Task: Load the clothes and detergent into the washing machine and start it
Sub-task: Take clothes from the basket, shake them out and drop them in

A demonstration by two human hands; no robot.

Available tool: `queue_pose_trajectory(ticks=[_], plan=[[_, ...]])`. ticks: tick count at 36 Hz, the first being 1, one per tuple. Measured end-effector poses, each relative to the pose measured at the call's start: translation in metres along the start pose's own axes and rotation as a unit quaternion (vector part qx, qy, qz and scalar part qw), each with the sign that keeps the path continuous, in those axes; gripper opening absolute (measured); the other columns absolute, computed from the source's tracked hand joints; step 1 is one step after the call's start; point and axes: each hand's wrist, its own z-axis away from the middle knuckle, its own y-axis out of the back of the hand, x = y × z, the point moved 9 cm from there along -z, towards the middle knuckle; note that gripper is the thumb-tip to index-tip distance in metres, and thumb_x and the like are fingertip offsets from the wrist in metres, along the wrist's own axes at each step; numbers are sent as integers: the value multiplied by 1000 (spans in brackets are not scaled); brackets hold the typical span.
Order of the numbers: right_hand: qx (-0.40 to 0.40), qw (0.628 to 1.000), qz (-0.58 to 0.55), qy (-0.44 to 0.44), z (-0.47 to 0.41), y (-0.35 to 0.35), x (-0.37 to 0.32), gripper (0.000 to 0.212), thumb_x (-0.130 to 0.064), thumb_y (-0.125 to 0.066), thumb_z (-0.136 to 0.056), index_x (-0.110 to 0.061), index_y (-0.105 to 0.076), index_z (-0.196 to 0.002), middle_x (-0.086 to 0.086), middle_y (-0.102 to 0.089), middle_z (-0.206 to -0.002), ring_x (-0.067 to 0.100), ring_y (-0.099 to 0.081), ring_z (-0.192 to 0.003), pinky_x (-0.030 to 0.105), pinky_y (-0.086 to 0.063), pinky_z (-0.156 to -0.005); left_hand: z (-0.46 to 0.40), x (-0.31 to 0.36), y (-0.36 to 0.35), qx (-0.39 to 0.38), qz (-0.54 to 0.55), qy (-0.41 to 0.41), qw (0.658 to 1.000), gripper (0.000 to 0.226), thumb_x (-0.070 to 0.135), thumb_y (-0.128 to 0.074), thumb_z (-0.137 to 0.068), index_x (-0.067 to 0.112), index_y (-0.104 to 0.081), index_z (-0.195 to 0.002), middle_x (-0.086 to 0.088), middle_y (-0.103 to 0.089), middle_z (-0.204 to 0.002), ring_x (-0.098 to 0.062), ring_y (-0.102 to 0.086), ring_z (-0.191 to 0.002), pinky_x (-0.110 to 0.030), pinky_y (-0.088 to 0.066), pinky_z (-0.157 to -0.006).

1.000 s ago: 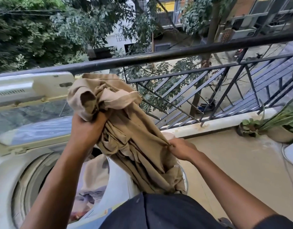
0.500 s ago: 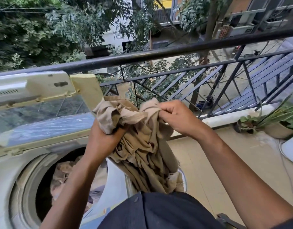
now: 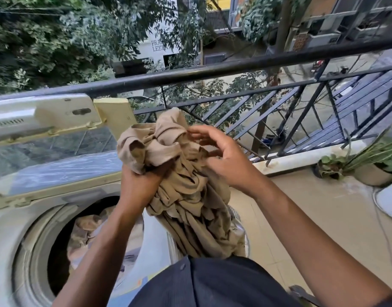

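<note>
Bunching the crumpled beige cotton garment above the open white washing machine drum, we grip it with left hand while right hand, fingers loosely spread, presses folds together so it fits.

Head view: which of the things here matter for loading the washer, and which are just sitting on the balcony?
Job:
- tan garment, gripped by left hand, right hand on its top
- washing machine, drum open with clothes inside
- raised lid

Lying about:
- potted plants
- black railing
- white object at right edge
</note>
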Motion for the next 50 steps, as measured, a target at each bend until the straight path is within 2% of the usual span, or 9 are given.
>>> queue_pose_trajectory(ticks=[4, 9, 14, 17, 23, 29, 36, 42, 50], plan=[[13, 984, 133, -115, 4, 7, 82, 79, -40, -63, -76, -36, -40, -151, -4, -48, -145, 11, -49, -131, 34, -49, -103, -3, 4, 17, 25, 30, 24, 999, 54, 46, -97, -59, 36, -72, -106, 23, -77, -109, 3, -71, -107, -22, -55, -93], [-90, 944, 223, -226, 17, -8, 180, 84, -30, -80, -80, -39, -37, -152, 0, -55, -148, 24, -54, -134, 45, -50, -105, -5, 17, 26, 47, 43, 43, 997, 36, 12, -83, -82, 36, -63, -99, 23, -67, -98, 21, -65, -74, -2, -50, -66], [-118, 911, 272, -288, 32, -14, 232, 31, -36, -61, -90, -26, -75, -116, 9, -73, -123, 32, -66, -113, 41, -55, -88, -13, 33, 47, 80, 59, 24, 995, 59, 27, -94, -63, 23, -71, -117, 12, -76, -111, 4, -73, -99, -14, -58, -80], [-91, 912, 265, -300, 34, -3, 237, 32, -37, -54, -85, -24, -78, -102, 6, -76, -108, 31, -69, -101, 42, -57, -84, -13, 31, 54, 91, 80, 18, 992, 82, 39, -100, -56, 17, -70, -129, 4, -76, -123, -10, -72, -114, -27, -59, -94], [50, 922, 234, -306, 25, 44, 202, 31, -26, -43, -70, -7, -66, -78, 15, -72, -78, 38, -71, -81, 51, -62, -73, -8, 24, 53, 113, 31, 29, 993, 46, 33, -93, -69, 37, -71, -109, 28, -76, -100, 8, -71, -102, -15, -57, -86], [148, 959, 116, -210, -1, 61, 105, 31, -36, -55, -86, -13, -72, -75, 18, -70, -63, 35, -67, -55, 52, -56, -59, -7, 9, 37, 91, -41, 27, 995, 36, 50, -97, -64, 55, -75, -92, 29, -76, -99, 6, -72, -101, -26, -59, -91], [80, 995, 7, -53, -9, 30, -19, 22, -18, -55, -105, -10, -75, -103, 6, -65, -72, 19, -49, -62, 28, -37, -52, -1, -8, 19, 89, -147, 55, 984, 88, 85, -81, -51, 44, -64, -127, 16, -71, -118, -9, -68, -112, -37, -57, -99], [-28, 997, -72, 13, -17, -9, -49, 24, -16, -52, -106, -8, -74, -110, 10, -78, -104, 15, -69, -89, 31, -53, -79, 10, 7, -17, -50, -140, 17, 989, 47, 78, -82, -49, 68, -67, -92, 34, -74, -96, 10, -69, -100, -29, -58, -91], [-51, 996, 13, 73, -20, -25, -47, 11, -14, -65, -93, -3, -66, -89, 8, -60, -82, 14, -55, -80, 38, -43, -72, -2, -7, 0, 50, -113, 34, 992, 28, 22, -88, -78, 30, -73, -100, 21, -69, -89, -13, -71, -95, -21, -54, -71]])
